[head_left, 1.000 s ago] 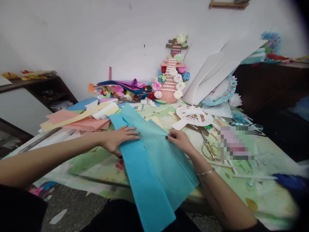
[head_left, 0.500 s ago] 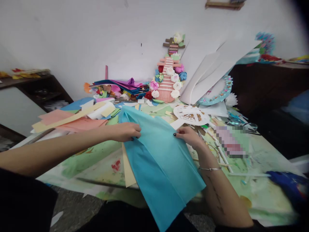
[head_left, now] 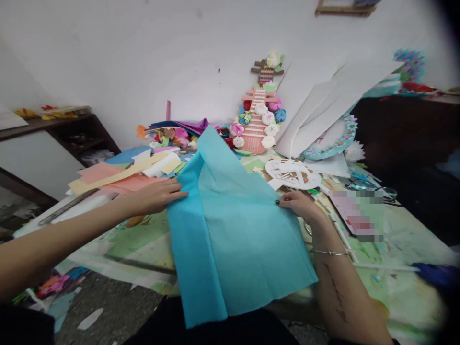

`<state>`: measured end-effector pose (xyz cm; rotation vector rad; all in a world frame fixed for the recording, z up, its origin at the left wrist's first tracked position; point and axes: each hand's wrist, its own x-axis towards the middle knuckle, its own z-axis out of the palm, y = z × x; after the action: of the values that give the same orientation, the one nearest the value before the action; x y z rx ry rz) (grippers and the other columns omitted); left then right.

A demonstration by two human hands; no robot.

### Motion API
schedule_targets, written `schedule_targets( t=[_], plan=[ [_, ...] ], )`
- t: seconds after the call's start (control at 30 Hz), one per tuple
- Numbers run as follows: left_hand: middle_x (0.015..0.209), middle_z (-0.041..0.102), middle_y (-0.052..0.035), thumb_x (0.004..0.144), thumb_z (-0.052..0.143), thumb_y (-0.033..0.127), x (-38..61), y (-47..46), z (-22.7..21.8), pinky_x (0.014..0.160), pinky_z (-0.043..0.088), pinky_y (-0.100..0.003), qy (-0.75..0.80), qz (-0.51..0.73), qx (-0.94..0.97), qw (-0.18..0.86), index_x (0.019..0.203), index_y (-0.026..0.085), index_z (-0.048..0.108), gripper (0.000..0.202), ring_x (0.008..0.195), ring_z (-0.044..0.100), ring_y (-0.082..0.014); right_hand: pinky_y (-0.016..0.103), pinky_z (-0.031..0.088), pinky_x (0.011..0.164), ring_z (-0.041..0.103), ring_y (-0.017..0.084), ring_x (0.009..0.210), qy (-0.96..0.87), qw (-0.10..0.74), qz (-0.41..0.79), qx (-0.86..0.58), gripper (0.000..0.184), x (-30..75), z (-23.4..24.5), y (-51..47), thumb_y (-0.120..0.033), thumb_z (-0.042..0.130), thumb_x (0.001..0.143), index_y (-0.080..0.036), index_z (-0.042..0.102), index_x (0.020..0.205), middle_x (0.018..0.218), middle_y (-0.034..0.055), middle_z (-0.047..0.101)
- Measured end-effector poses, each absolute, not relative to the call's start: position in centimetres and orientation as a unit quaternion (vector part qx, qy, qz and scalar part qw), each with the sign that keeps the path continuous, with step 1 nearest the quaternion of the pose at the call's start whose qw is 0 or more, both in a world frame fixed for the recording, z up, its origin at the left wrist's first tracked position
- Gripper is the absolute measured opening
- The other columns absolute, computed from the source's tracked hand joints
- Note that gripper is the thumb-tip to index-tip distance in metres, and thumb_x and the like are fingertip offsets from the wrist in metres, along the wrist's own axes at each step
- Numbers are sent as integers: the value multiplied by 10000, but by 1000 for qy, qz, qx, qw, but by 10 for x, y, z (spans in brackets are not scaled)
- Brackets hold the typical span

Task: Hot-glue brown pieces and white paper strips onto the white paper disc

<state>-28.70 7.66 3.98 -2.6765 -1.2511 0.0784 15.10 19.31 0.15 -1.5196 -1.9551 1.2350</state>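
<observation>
A large sheet of turquoise crepe paper (head_left: 244,239) spreads between my two hands, its lower part hanging over the table's front edge. A lengthwise fold leaves a darker, doubled strip along its left side. My left hand (head_left: 163,195) pinches that left edge, the thumb hidden behind the paper. On the other side, my right hand (head_left: 298,205) grips the right edge between thumb and fingers. The sheet's top rises to a peak in front of the paper scraps. Just beyond my right hand lies a white cut-out paper fan (head_left: 293,173).
Behind stand a pink paper lute with flowers (head_left: 257,124) and rolled white sheets (head_left: 319,105). Peach and cream papers (head_left: 118,175) lie at left. Glasses (head_left: 373,188), a phone (head_left: 355,215) and white sticks (head_left: 336,220) are at right. Scraps (head_left: 57,287) litter the floor.
My hands have moved apart, and the crepe paper has opened out wider. Its left strip has swung leftward and its top has risen. The view has shifted slightly left.
</observation>
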Motion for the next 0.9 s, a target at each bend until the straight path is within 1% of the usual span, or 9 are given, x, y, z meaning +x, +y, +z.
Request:
schedule_targets(
  t=[0.1, 0.2, 0.27, 0.33, 0.4, 0.5, 0.63, 0.77, 0.9],
  plan=[
    [1155, 592, -123, 741, 452, 36, -292, 69, 28, 861, 479, -363, -453, 22, -890, -43, 1308, 225, 536, 604, 999, 576, -240, 253, 227, 493, 344, 96, 521, -723, 139, 458, -497, 288, 146, 2, 190, -407, 694, 594, -184, 518, 555, 525, -50, 406],
    [1267, 559, -90, 753, 520, 158, -290, 79, 25, 871, 499, -310, -488, -38, -858, -155, 1206, 227, 626, 470, 974, 602, -193, 244, 236, 477, 365, 97, 510, -746, 79, 492, -442, 288, 140, 5, 184, -411, 704, 623, -179, 540, 571, 529, -53, 413],
    [1180, 602, -73, 818, 499, 269, -286, 99, 25, 888, 494, -307, -557, -94, -816, -122, 1026, 209, 710, 302, 965, 597, -188, 240, 238, 481, 362, 93, 517, -758, 60, 509, -404, 299, 137, 6, 181, -410, 704, 657, -173, 541, 575, 534, -57, 406],
    [1102, 607, -106, 851, 462, 313, -281, 128, 23, 975, 448, -381, -617, -128, -775, -55, 937, 161, 730, 319, 1036, 559, -238, 239, 255, 505, 366, 92, 543, -768, 60, 521, -368, 305, 135, 8, 179, -416, 692, 699, -165, 548, 604, 560, -57, 415],
    [1110, 584, -140, 830, 499, 304, -273, 158, 20, 1047, 378, -459, -651, -144, -745, -12, 981, 125, 729, 329, 1134, 494, -299, 239, 286, 541, 391, 96, 577, -773, 68, 533, -338, 299, 135, 9, 178, -431, 666, 748, -158, 568, 675, 607, -51, 446],
    [1066, 584, -133, 784, 560, 249, -258, 195, 14, 1013, 412, -426, -672, -138, -728, 2, 1019, 126, 732, 316, 1118, 499, -300, 239, 312, 574, 416, 100, 610, -775, 79, 547, -308, 316, 136, 10, 177, -457, 642, 790, -157, 566, 727, 654, -44, 473],
    [1123, 553, -142, 791, 483, 107, -235, 218, 8, 959, 445, -408, -690, -126, -713, 8, 1169, 140, 680, 427, 1106, 528, -298, 235, 304, 550, 412, 97, 585, -770, 75, 562, -291, 340, 136, 12, 176, -477, 644, 793, -163, 540, 715, 636, -46, 470],
    [1353, 436, -183, 862, 410, 106, -215, 221, 7, 889, 461, -492, -700, -111, -706, 16, 1407, 267, 485, 573, 1075, 573, -352, 229, 299, 538, 402, 93, 575, -768, 66, 566, -292, 323, 135, 15, 174, -453, 662, 773, -167, 535, 694, 623, -49, 466],
    [1510, 273, -193, 879, 387, 97, -208, 223, 8, 861, 466, -535, -707, -106, -699, 27, 1487, 379, 310, 675, 1101, 577, -401, 224, 292, 529, 383, 87, 563, -766, 57, 561, -308, 289, 138, 17, 174, -388, 680, 746, -169, 526, 635, 585, -58, 436]
  ],
)
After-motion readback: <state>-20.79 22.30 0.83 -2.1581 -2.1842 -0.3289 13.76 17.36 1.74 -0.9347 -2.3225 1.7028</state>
